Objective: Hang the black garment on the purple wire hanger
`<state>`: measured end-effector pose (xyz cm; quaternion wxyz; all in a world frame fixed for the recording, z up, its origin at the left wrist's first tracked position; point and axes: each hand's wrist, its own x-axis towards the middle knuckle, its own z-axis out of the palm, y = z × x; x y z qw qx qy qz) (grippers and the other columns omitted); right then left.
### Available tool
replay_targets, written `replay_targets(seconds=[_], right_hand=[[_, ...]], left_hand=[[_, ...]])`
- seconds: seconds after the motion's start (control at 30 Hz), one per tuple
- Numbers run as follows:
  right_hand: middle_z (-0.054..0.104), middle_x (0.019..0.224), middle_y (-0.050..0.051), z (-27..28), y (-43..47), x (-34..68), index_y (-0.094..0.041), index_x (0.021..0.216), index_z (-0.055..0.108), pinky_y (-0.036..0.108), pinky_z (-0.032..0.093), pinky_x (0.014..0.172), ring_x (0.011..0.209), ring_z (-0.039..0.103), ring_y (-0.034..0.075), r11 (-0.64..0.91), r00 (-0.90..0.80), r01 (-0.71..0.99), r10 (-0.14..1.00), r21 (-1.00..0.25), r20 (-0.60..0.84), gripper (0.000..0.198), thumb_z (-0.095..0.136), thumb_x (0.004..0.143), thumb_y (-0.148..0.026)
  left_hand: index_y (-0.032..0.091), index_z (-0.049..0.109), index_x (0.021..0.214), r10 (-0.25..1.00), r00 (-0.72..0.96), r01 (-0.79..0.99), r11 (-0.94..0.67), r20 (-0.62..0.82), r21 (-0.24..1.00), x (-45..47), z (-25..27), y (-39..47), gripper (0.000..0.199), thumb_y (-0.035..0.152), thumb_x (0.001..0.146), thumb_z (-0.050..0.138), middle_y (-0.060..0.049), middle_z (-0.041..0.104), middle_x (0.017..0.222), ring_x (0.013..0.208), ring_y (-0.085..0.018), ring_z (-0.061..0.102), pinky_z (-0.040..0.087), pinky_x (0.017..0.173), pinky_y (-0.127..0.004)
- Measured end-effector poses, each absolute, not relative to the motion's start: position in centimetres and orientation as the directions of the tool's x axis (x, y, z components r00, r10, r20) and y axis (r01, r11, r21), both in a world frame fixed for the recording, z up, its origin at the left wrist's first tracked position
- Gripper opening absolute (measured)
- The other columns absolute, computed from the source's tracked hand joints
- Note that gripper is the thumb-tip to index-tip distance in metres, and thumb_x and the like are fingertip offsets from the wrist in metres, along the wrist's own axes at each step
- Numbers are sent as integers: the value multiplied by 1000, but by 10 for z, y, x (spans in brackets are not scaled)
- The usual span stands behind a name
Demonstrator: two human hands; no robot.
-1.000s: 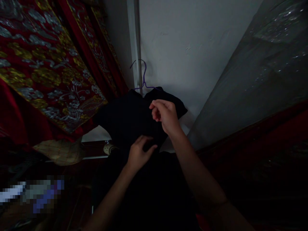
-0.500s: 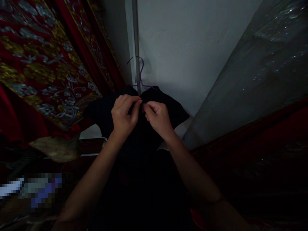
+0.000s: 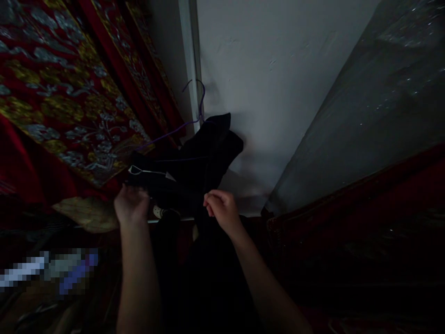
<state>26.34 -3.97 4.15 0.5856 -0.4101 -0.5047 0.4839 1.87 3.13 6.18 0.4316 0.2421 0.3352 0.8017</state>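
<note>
A dark garment [image 3: 194, 181] hangs on a thin purple hanger [image 3: 201, 99] in front of me, its opening spread so that the hanger's left arm shows bare. My left hand [image 3: 132, 204] is closed at the left edge of the garment, its fingers partly blurred and hidden. Fingers curled, my right hand [image 3: 222, 208] grips the garment's front edge lower right of the hanger. A white cord loop [image 3: 146, 171] lies on the cloth between the hanger and my left hand. Dim light hides the folds.
Red cloth with gold and silver embroidery [image 3: 69, 93] hangs at the left. Behind the hanger stand a pale vertical post [image 3: 189, 46] and a white wall [image 3: 271, 93]. Clear plastic sheeting [image 3: 365, 106] covers something at the right. A beige cloth [image 3: 86, 213] sits lower left.
My hands have parted from the garment's centre: the left moved left and down, the right slightly down. The garment has opened and slid on the hanger, baring its left arm.
</note>
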Motion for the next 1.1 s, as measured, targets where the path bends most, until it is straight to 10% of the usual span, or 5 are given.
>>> replay_targets(seconds=[0.47, 0.63, 0.8, 0.93, 1.1], right_hand=[[66, 66, 3, -17, -73, 263, -19, 68, 67, 29, 46, 65, 66, 62, 18, -27, -3, 59, 1000, -998, -27, 31, 65, 80, -47], [65, 130, 7, -2, -84, 240, -25, 122, 63, 38, 39, 114, 129, 56, 24, 224, -49, -237, 969, -945, 242, 48, 48, 96, -63], [69, 117, 5, 23, -71, 240, -25, 116, 65, 40, 44, 108, 117, 62, 25, 142, -279, -278, 934, -950, 221, 45, 77, 81, -49], [72, 94, 0, 60, -41, 264, -24, 96, 71, 37, 51, 91, 91, 68, 20, 123, -476, -179, 858, -976, 195, 24, 79, 75, -32], [69, 74, -1, 109, 15, 303, -21, 72, 68, 31, 51, 79, 76, 65, 18, 566, -361, 98, 787, -818, 501, 13, 57, 72, -14]], left_hand=[[20, 69, 86, 936, -351, -641, -251, 14, 725, 106, 5, -57, 21, 40, 80, 75, -2, 69, 88, 85, -17, 66, 52, 82, -26], [21, 76, 87, 903, -159, -51, -412, 400, 910, 131, 27, -75, 14, 33, 90, 69, -4, 70, 93, 93, -19, 65, 50, 87, -29], [26, 79, 102, 814, -49, 318, -537, 579, 781, 115, 39, -70, 19, 36, 93, 66, -7, 69, 112, 113, -25, 61, 46, 102, -39], [24, 67, 131, 918, 199, 124, -371, 343, 920, 90, 40, -52, 51, 56, 103, 40, -9, 66, 132, 125, -28, 58, 43, 109, -42], [15, 74, 91, 841, 534, 453, -199, -86, 869, 67, 40, -27, 57, 66, 94, 50, -5, 74, 85, 78, -24, 66, 50, 67, -30]])
